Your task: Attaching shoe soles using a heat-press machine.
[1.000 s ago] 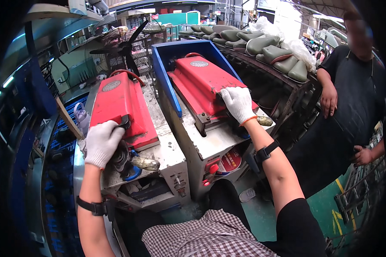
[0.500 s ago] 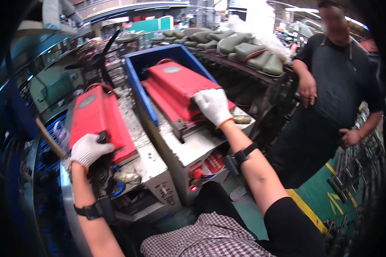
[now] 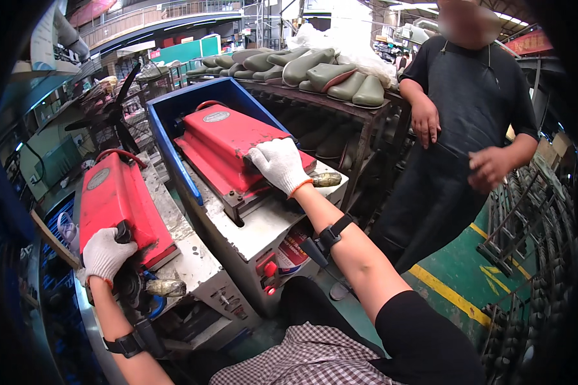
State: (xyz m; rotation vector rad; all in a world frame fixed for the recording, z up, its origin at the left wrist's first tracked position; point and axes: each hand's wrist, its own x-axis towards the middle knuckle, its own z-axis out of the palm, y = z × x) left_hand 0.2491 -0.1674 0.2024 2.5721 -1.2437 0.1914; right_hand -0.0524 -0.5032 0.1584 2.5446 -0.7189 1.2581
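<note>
Two red metal machine covers stand before me. My left hand (image 3: 108,253), in a white knitted glove, is closed around a black knob (image 3: 123,231) at the near end of the left red cover (image 3: 121,199). My right hand (image 3: 280,165), gloved the same way, grips the near end of the right red cover (image 3: 228,138); its fingers wrap over a dark knob, mostly hidden beneath them. A worn, tape-wrapped handle (image 3: 166,287) sticks out below the left cover. Beside my right wrist is a similar wrapped handle (image 3: 327,179).
A blue open-ended housing (image 3: 164,144) surrounds the right cover. Several green boot-shaped forms (image 3: 332,76) lie on a rack at the back. A person in a dark apron (image 3: 453,122) stands to the right. Red buttons (image 3: 270,268) sit on the right machine's front. Metal racks (image 3: 514,244) line the right side.
The whole view has shifted, so the machines appear farther left. Both my hands remain at the covers' near ends. The other person's hand has lifted away from their hip.
</note>
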